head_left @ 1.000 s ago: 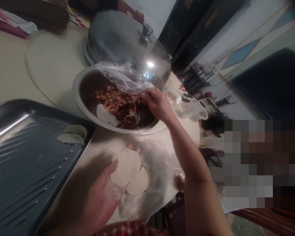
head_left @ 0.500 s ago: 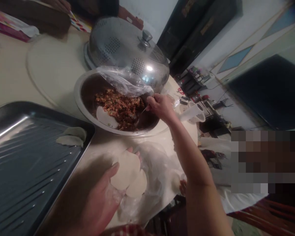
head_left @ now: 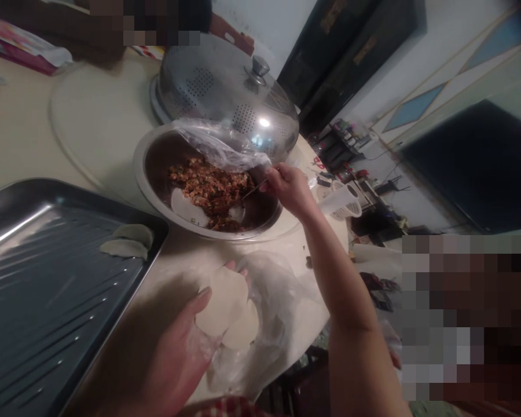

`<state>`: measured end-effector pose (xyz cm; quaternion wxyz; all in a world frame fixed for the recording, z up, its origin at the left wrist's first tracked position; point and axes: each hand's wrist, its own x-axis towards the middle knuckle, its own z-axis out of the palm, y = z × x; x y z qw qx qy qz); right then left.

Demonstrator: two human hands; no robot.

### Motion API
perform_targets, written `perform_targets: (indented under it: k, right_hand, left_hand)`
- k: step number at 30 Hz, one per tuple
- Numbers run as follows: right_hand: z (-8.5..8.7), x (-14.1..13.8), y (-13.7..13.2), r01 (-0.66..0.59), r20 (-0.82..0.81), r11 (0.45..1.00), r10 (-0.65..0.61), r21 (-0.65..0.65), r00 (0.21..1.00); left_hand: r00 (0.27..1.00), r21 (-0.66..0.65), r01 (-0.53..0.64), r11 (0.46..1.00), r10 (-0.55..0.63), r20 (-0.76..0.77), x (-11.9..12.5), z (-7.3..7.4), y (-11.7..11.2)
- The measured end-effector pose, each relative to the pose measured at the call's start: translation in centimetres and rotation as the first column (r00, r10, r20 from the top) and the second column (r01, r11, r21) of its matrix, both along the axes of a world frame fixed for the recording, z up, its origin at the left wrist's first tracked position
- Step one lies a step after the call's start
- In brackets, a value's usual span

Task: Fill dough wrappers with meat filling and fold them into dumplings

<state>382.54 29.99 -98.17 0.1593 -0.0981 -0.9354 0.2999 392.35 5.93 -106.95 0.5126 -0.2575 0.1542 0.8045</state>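
My left hand (head_left: pixel 180 353) lies palm up near the table's front edge with a round dumpling wrapper (head_left: pixel 223 300) resting flat on its fingers. More wrappers (head_left: pixel 245 329) lie just under it on a clear plastic bag (head_left: pixel 278 307). My right hand (head_left: pixel 290 188) is closed on the handle of a spoon (head_left: pixel 248 194) whose tip dips into the minced filling (head_left: pixel 211 188) in a steel bowl (head_left: pixel 150 188). A loose wrapper (head_left: pixel 186 207) leans inside that bowl. Crumpled plastic film (head_left: pixel 219 147) hangs over the bowl's far rim.
A dark metal tray (head_left: pixel 47 284) at the left holds two folded dumplings (head_left: pixel 125 240). Behind the bowl stands a perforated steel dome cover (head_left: pixel 226 95) with a knob. A white plastic basket (head_left: pixel 341 202) sits at the table's right edge. A pink box (head_left: pixel 21 49) lies far left.
My right hand has drawn back to the right, out over the bowl's rim, pulling the spoon with it. My left hand and its wrapper have stayed put.
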Motion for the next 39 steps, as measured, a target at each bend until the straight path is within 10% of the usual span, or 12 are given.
perform_targets:
  k: [15,28,35,39]
  right_hand:
    - [-2.1,-0.3,-3.0,-0.028,0.036,0.995,0.032,-0.096,0.999]
    - [-2.4,-0.9,-3.4,0.087,-0.051,0.896,-0.121,-0.436,0.991]
    - [-1.5,0.5,-3.1,-0.079,-0.091,0.995,0.073,-0.059,0.993]
    - [-0.3,1.7,-3.6,-0.218,-0.038,0.903,0.249,0.369,0.968]
  left_hand:
    - [1.000,-0.079,0.014,0.997,-0.014,0.009,-0.1,0.6,0.1]
    - [0.999,-0.065,-0.029,0.997,0.027,-0.026,0.0,0.7,0.2]
    - [0.999,0.029,-0.044,0.999,0.044,0.010,0.0,0.5,0.1]
    - [0.999,0.018,-0.050,0.999,0.050,0.004,0.1,0.3,0.1]
